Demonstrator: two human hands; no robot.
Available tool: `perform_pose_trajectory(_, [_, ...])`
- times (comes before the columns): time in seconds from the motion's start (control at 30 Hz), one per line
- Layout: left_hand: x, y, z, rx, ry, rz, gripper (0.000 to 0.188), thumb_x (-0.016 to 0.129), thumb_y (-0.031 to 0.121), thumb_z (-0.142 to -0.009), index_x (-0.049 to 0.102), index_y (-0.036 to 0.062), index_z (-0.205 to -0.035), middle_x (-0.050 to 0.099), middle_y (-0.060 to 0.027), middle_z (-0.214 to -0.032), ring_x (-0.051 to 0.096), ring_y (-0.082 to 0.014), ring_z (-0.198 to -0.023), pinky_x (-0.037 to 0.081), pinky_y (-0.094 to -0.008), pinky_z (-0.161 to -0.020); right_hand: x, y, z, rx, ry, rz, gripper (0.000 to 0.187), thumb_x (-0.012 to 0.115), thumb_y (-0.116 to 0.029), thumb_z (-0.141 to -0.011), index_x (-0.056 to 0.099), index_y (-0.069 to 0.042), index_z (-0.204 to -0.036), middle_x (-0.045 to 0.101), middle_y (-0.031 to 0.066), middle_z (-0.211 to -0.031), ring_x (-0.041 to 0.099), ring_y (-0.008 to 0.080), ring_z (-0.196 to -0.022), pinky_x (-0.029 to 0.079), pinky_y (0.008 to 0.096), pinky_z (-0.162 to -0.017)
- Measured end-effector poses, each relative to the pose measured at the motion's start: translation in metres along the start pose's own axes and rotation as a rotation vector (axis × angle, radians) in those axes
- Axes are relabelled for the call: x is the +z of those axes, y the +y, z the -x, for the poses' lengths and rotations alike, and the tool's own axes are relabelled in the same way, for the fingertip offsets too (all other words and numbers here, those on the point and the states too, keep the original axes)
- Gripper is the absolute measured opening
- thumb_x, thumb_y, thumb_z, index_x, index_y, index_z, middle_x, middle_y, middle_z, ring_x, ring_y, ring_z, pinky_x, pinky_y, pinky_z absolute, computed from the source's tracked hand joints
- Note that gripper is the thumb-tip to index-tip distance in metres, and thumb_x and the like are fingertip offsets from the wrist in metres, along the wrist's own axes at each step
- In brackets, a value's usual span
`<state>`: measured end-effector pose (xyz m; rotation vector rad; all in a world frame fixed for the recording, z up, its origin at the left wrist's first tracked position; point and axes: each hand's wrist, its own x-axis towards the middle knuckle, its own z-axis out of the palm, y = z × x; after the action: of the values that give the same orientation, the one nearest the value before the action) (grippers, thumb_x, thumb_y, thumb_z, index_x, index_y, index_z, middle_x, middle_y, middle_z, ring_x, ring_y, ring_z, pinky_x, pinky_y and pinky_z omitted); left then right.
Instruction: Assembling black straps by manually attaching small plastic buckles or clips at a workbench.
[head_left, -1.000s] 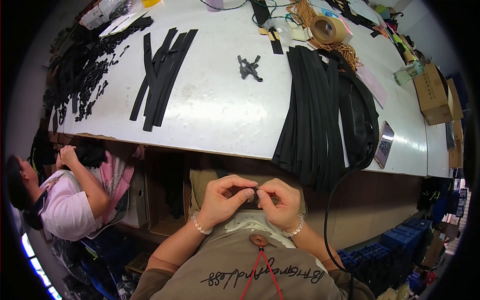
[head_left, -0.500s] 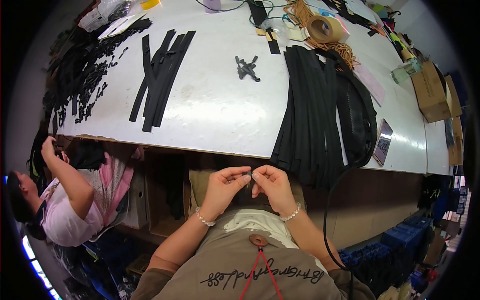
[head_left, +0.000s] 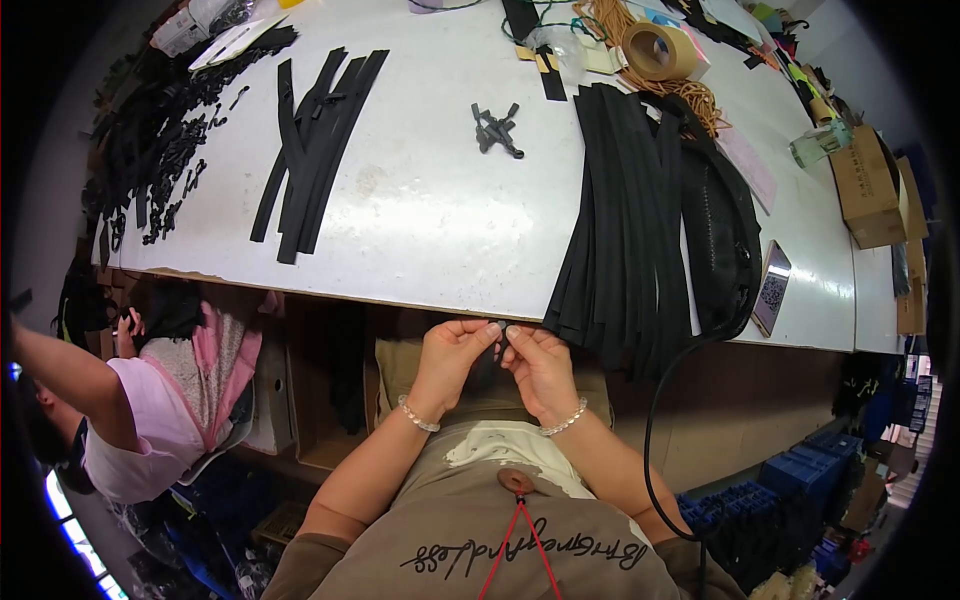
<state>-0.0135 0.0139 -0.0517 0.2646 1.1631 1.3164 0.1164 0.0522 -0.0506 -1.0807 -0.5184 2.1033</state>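
Fingers of the left hand [head_left: 450, 360] and right hand [head_left: 540, 367] are clamped on a small dark piece [head_left: 502, 326] just beside the near edge of the white surface [head_left: 440, 220]; the tips hide most of its shape. The step in hand looks like close two-handed work on that piece, and the next move seems to call for a steady pinch and fine fingertip control. From the hands, a bundle of black strips [head_left: 625, 220] overhangs the edge at two o'clock, with a black bag [head_left: 722, 230] beyond it. Crossed black strips [head_left: 318, 160] lie toward half past ten, a cluster of small black pulls [head_left: 497, 132] at twelve, and a brown tape roll [head_left: 686, 58] farther off at one.
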Motion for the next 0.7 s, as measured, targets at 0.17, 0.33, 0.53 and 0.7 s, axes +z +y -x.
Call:
perform_pose_trajectory(0.17, [0.001,0.004,0.001,-0.033,0.006,0.012,0.01,0.064,0.008,-0.085,0.063,-0.0007,-0.09,0.065,-0.0048,-0.079,0.058,-0.0087,-0.067,0.047,-0.0196,-0.06,0.009,0.002,0.003,-0.043,0.097,-0.053,0.005,0.061,-0.006,-0.086,0.061,-0.001,-0.087,0.061,0.004,-0.075,0.054,0.0094,-0.062,0.045,0.0227,-0.059])
perform_pose_trajectory(0.33, [0.0,0.003,0.0,-0.044,0.026,-0.033,0.009,0.065,0.01,-0.085,0.064,0.0016,-0.088,0.066,-0.0035,-0.079,0.058,-0.0062,-0.062,0.043,-0.0165,-0.052,0.013,0.005,0.001,-0.071,0.151,-0.067,0.004,0.061,-0.004,-0.085,0.061,0.0,-0.086,0.06,0.0034,-0.073,0.053,0.009,-0.06,0.045,0.0229,-0.057])
perform_pose_trajectory(0.53, [-0.001,0.004,-0.001,-0.018,-0.018,-0.016,0.007,0.065,0.009,-0.085,0.064,0.0027,-0.088,0.065,-0.0027,-0.077,0.057,-0.006,-0.062,0.043,-0.0171,-0.052,0.02,0.003,0.0,-0.057,0.2,-0.084,0.003,0.06,-0.004,-0.085,0.061,-0.001,-0.083,0.058,0.0027,-0.07,0.051,0.0093,-0.058,0.044,0.025,-0.057])
perform_pose_trajectory(0.7, [-0.006,0.007,-0.002,-0.07,-0.029,-0.059,0.01,0.065,0.008,-0.085,0.065,-0.0005,-0.089,0.066,-0.0036,-0.08,0.058,-0.0062,-0.068,0.046,-0.0169,-0.06,0.014,0.002,-0.001,-0.056,0.223,-0.096,0.004,0.06,-0.004,-0.085,0.06,-0.001,-0.083,0.057,0.0031,-0.07,0.051,0.0099,-0.06,0.044,0.0259,-0.057])
